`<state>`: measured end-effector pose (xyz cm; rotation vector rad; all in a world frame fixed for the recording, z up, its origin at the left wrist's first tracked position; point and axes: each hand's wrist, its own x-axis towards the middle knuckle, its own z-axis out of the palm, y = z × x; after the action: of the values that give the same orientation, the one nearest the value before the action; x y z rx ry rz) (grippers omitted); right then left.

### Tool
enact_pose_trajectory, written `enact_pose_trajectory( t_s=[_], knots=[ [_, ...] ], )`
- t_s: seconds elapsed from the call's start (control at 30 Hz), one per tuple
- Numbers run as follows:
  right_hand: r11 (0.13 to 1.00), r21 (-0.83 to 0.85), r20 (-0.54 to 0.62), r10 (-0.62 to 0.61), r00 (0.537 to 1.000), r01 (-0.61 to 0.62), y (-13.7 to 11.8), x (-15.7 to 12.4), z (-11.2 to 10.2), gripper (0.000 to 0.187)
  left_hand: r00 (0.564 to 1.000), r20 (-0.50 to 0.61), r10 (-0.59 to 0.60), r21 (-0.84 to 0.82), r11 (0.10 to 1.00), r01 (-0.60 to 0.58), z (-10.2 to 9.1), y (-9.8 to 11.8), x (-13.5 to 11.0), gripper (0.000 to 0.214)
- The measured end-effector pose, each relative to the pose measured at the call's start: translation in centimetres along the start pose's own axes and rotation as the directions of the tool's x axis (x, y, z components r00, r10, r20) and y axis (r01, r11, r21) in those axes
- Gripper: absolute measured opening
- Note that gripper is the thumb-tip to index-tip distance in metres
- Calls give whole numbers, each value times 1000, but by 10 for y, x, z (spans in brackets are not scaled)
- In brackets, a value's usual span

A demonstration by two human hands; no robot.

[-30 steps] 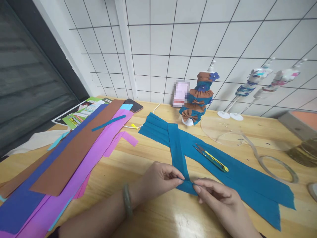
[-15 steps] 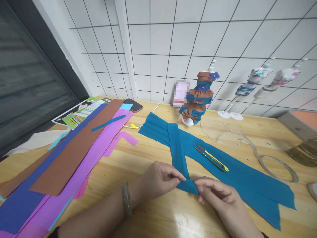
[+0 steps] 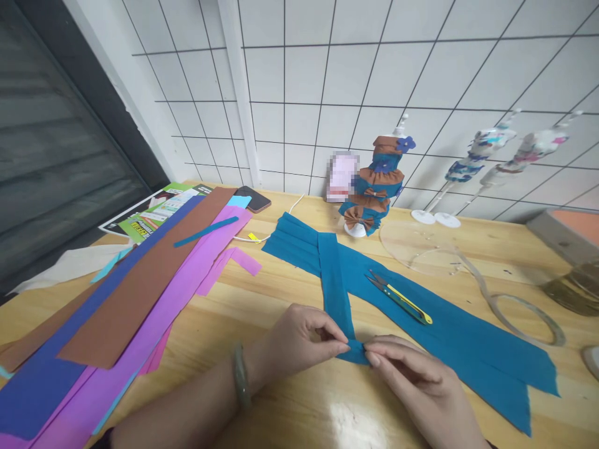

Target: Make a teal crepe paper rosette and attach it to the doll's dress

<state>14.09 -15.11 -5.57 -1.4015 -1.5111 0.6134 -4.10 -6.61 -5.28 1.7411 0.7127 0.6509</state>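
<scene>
Between my two hands is a narrow teal strip that looks like crepe paper (image 3: 337,274); its far end lies across a wider teal sheet (image 3: 449,324). My left hand (image 3: 304,337), with a bangle at the wrist, pinches the strip's near end between thumb and fingertips. Close beside it, my right hand (image 3: 416,380) pinches the same end from the right, and a short bit of strip shows between the fingertips. Yellow-handled thread snips (image 3: 405,304) rest on the wide teal sheet, just beyond my right hand.
Brown (image 3: 135,293), blue (image 3: 51,380) and purple sheets (image 3: 187,293) are layered at left. A dark phone (image 3: 253,199) lies behind them. Toward the wall stands a brown-and-teal decorated figure (image 3: 379,181), with two whitish figures on stands (image 3: 482,156) to its right. A clear ribbon-like coil (image 3: 528,318) lies at right.
My right hand has shifted slightly left, and its fingertips are closer to my left hand's. Less of the strip shows between them, and its end looks more gathered.
</scene>
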Motion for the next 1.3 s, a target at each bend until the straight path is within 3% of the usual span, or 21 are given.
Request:
enact_pose_trajectory(
  t_s=[0.1,0.23,0.37,0.47,0.57,0.8,1.1,1.3],
  knots=[
    [971,-125,30,-204,979,206,-3,2,-1,14,999,-3,-46,47,998,46,0,2,-2,16],
    [876,-217,104,-417,903,430,-11,6,-4,19,999,47,-15,100,995,11,-2,9,-3,28],
    [828,-234,189,-476,859,510,-17,9,-5,22,990,111,91,178,978,-110,-4,13,-1,23],
    [810,-238,221,-492,842,535,-17,9,-5,22,989,111,101,226,966,-124,-2,11,0,13],
    [819,-257,237,-461,855,513,-16,6,-5,17,988,95,123,238,961,-143,0,9,1,10],
    [948,-193,94,-240,966,254,-6,-1,2,9,961,91,263,306,910,-278,3,8,2,12],
    [970,-104,107,-210,972,221,-6,-1,4,8,962,124,241,324,907,-269,3,5,0,13],
    [979,-94,104,-173,979,183,-1,-3,2,8,993,82,84,253,962,-102,2,3,-1,15]
  ],
)
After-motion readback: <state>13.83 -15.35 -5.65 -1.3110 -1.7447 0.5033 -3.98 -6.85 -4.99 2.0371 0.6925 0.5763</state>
